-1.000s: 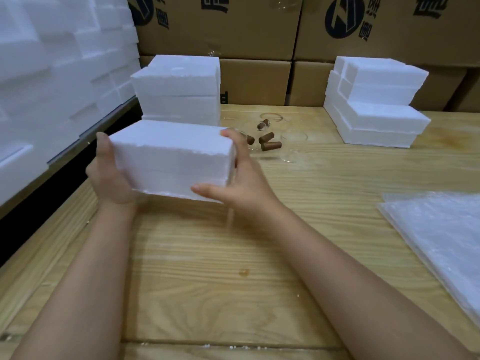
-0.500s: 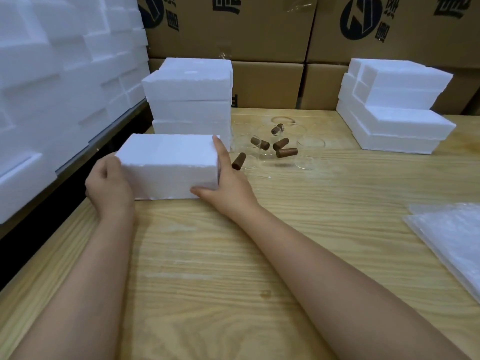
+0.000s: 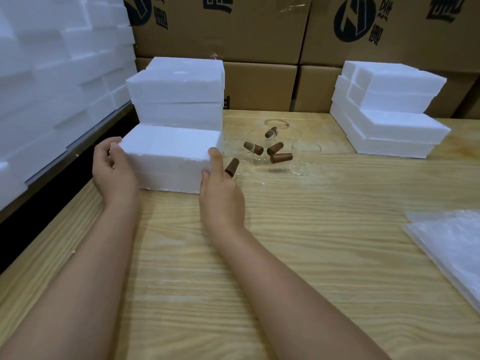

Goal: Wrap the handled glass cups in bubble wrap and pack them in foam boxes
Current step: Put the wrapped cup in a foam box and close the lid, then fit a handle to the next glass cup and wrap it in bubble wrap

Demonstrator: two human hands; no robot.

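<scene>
**Foam box (image 3: 168,157) sitting on the table (image 3: 285,255) between our hands**

We are looking down at a white foam box that is lying flat on the wooden table at about 11 o'clock from us. It is sitting just in front of a stack of foam boxes (image 3: 176,92).

Our left hand (image 3: 114,172) is resting against the box's 9 o'clock end. Its thumb is touching the top corner, and the other fingers are hanging loosely curled and gripping nothing. Our right hand (image 3: 220,193) is standing edge-on at the 3 o'clock end with its fingers straight and relaxed. Its forefinger tip is touching the box's near corner, and it is holding nothing either.

The glass cups (image 3: 306,157) are standing in a cluster at about 12 to 1 o'clock, just beside the box, with their brown handles (image 3: 281,157) pointing different ways. Through the clear glass we cannot tell how many there are.

The bubble wrap (image 3: 452,245) is lying flat at 3 o'clock, well apart from the cups. A second stack (image 3: 389,113) of foam boxes is sitting at 2 o'clock. Cardboard cartons (image 3: 259,84) are standing along the table's 12 o'clock side, and a wall of foam pieces (image 3: 52,74) is rising at 9 to 10 o'clock.
</scene>
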